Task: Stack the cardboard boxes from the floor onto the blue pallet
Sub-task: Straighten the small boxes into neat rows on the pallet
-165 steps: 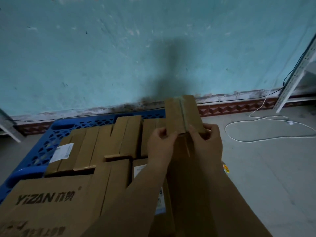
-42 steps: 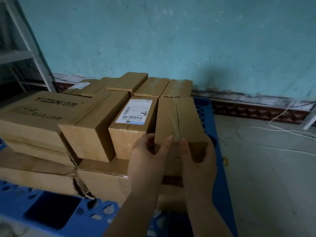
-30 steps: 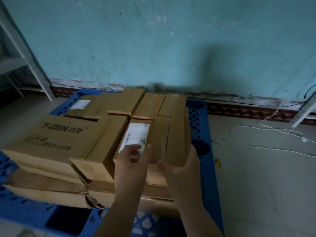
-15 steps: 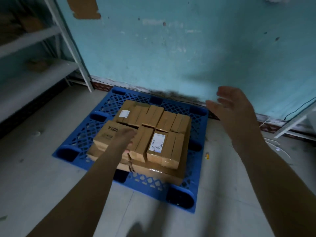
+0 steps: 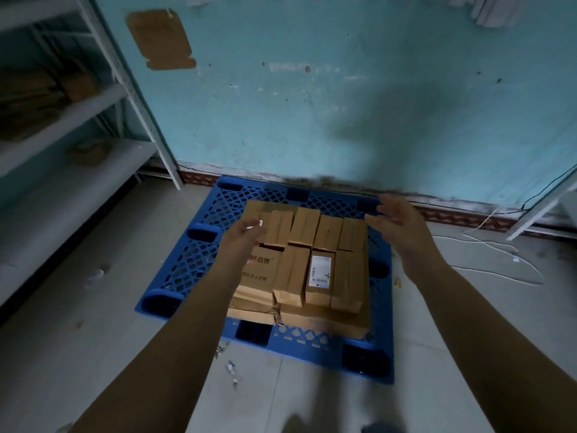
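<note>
Between boxes. Left hand (image 5: 242, 237) and right hand (image 5: 398, 223) spread wide, empty, raised above cardboard boxes (image 5: 312, 260) stacked mid blue pallet (image 5: 187, 254), toward right edge. Next: fetch another box from floor, none visible.

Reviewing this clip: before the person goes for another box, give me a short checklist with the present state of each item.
1. Left hand empty: ok, open, holding nothing.
2. Right hand empty: ok, open, fingers spread, clear of the boxes.
3. Narrow box at the right front of the top layer seated: ok, flat beside the labelled box.
4. Stack within the blue pallet: ok, pallet edge visible all round.
5. Lower boxes sound: not ok, torn cardboard at the front seam.
6. More boxes on the floor to fetch: cannot tell, none in view.
</note>
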`<state>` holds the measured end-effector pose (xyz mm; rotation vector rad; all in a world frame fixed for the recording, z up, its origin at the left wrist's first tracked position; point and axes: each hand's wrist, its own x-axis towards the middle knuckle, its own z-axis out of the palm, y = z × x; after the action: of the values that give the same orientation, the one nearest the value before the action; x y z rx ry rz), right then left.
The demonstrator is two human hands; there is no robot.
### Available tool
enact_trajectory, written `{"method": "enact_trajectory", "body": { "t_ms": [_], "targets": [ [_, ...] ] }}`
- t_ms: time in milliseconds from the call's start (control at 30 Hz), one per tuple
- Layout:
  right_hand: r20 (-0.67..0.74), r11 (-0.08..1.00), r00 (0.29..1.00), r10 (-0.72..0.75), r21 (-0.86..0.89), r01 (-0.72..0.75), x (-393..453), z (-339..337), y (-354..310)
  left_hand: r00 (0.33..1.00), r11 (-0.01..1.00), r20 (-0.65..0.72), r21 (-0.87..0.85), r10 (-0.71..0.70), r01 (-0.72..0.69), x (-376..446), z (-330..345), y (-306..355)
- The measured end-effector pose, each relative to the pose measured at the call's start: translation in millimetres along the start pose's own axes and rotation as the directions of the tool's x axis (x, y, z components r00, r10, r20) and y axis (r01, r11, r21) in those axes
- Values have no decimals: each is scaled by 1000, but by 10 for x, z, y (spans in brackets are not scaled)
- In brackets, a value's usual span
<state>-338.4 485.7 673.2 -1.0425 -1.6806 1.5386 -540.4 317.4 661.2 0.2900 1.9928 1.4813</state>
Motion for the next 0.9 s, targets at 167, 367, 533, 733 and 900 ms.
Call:
{"method": "enact_trajectory", "body": {
  "t_ms": [167, 367, 533, 733, 900],
  "targets": [
    [-24, 999, 999, 37, -11, -37, 339, 358, 113, 1000, 1000, 13, 23, -14, 14, 515, -108, 79],
    [33, 996, 997, 74, -51, -72, 1198, 953, 236, 1000, 997, 6, 72, 19, -19, 1378, -161, 252],
    [130, 978, 972, 197, -100, -185, 1941, 1584, 430, 1000, 989, 9, 146, 16, -17, 2104, -287, 348],
    [185, 920, 907, 378, -183, -346, 2408, 2187, 959, 998, 975, 33, 219, -55, 47, 3005, -591, -6],
    [157, 828, 862, 483, -402, -391, 2557, 2569, 1809, 984, 950, 71, 282, -161, 135, 3942, -653, -694]
  ]
}}
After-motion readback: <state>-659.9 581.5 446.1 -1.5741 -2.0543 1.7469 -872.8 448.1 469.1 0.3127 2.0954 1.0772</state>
